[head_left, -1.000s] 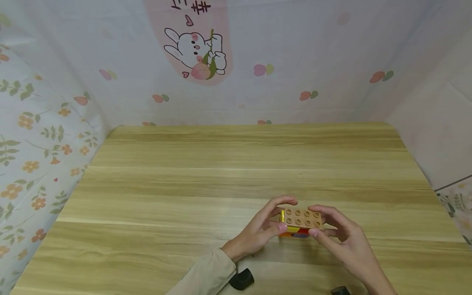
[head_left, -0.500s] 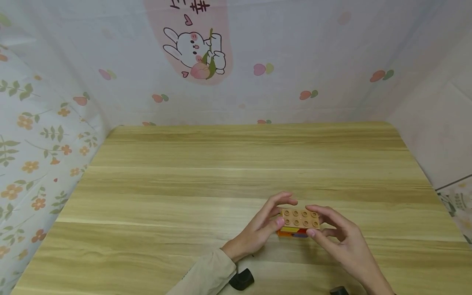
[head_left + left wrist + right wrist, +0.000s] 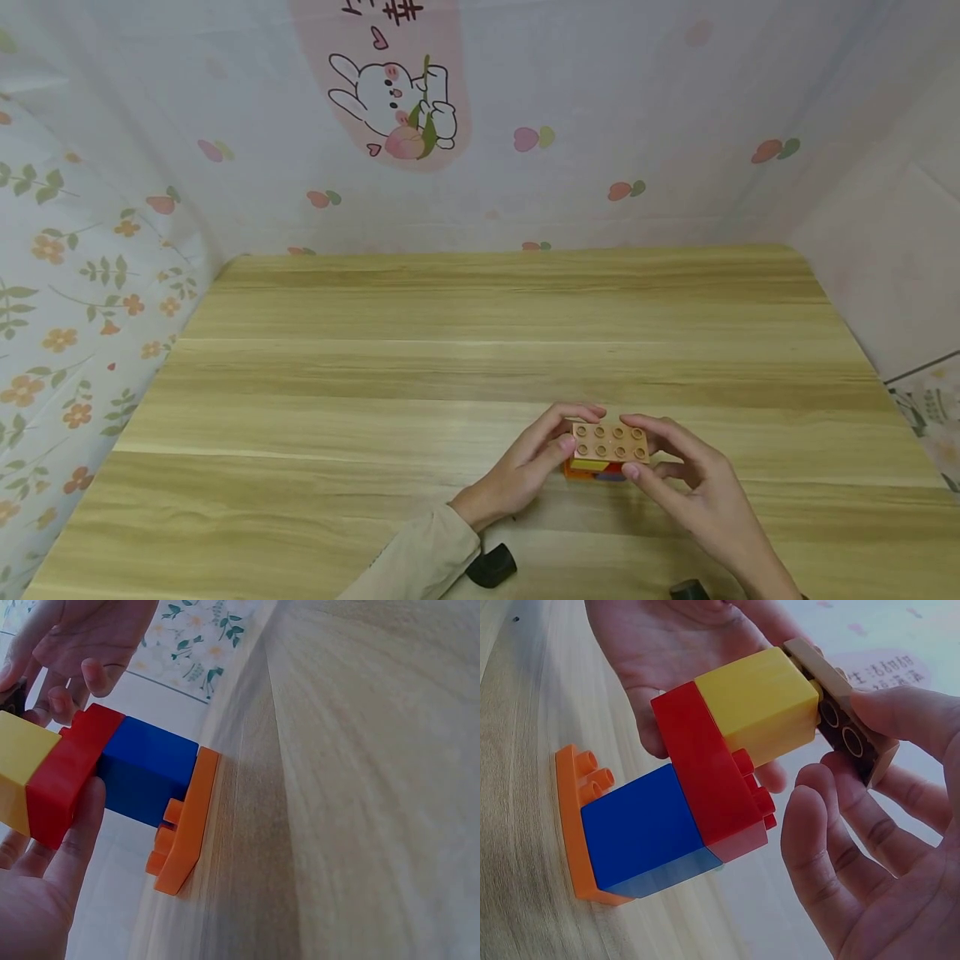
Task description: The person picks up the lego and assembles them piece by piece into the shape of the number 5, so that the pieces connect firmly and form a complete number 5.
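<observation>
A stack of big toy bricks stands on the wooden table. From the bottom it has an orange plate [image 3: 570,825], a blue brick [image 3: 649,832], a red brick [image 3: 705,765] and a yellow brick [image 3: 757,705]. A tan studded plate [image 3: 610,442] lies over the yellow brick and juts out to the right. My right hand [image 3: 701,492] pinches its overhanging end between thumb and fingers. One yellow stud shows under the plate in the right wrist view; how firmly it sits I cannot tell. My left hand [image 3: 525,467] holds the stack from the left, a finger along the red brick.
The wooden table [image 3: 375,375] stretches away beyond both hands. Patterned cloth [image 3: 562,100] hangs at the back and sides. A black object [image 3: 492,567] lies by the left sleeve, and another dark piece [image 3: 688,590] shows near the right wrist.
The tan plate has slid slightly left and now hides the yellow strip that showed at its left end. The left fingers lifted a little, then came down towards the stack.
</observation>
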Action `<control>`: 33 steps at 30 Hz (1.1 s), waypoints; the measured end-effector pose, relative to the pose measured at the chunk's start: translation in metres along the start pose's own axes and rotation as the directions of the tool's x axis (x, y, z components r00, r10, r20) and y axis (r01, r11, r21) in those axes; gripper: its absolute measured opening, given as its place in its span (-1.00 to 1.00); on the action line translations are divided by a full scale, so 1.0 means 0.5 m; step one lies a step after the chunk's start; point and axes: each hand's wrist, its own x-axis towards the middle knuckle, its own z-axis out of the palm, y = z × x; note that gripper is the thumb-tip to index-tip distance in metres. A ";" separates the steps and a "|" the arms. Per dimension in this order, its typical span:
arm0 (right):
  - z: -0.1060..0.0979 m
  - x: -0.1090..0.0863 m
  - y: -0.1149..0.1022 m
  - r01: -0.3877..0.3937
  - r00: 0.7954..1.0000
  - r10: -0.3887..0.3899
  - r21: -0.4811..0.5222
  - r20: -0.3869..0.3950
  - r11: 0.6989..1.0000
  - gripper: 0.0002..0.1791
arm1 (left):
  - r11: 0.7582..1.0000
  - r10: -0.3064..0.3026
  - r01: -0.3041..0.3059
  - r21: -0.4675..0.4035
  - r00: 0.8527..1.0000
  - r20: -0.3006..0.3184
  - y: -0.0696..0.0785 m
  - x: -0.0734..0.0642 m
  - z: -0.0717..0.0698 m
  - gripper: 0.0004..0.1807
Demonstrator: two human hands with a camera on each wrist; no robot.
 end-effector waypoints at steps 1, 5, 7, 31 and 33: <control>0.000 0.000 0.000 -0.004 1.000 0.004 0.000 0.006 1.000 -0.48 | 1.000 -0.001 0.001 0.006 1.000 -0.002 0.000 0.000 0.000 -0.65; 0.000 0.002 -0.002 -0.028 1.000 0.028 -0.003 0.013 1.000 -0.51 | 1.000 -0.011 0.011 0.013 1.000 -0.006 0.001 0.000 0.000 -0.66; 0.000 0.002 -0.003 -0.035 0.999 0.035 -0.006 0.010 0.999 -0.52 | 1.000 -0.015 0.015 0.006 1.000 -0.005 0.001 0.000 0.000 -0.65; 0.004 -0.001 0.002 -0.014 1.000 0.013 -0.025 -0.020 1.000 -0.47 | 0.998 -0.010 0.009 -0.058 1.000 -0.008 -0.005 0.000 0.002 -0.67; 0.004 -0.001 0.002 -0.014 1.000 0.013 -0.030 -0.018 0.999 -0.47 | 0.998 -0.011 0.011 -0.056 1.000 -0.010 -0.005 0.000 0.002 -0.67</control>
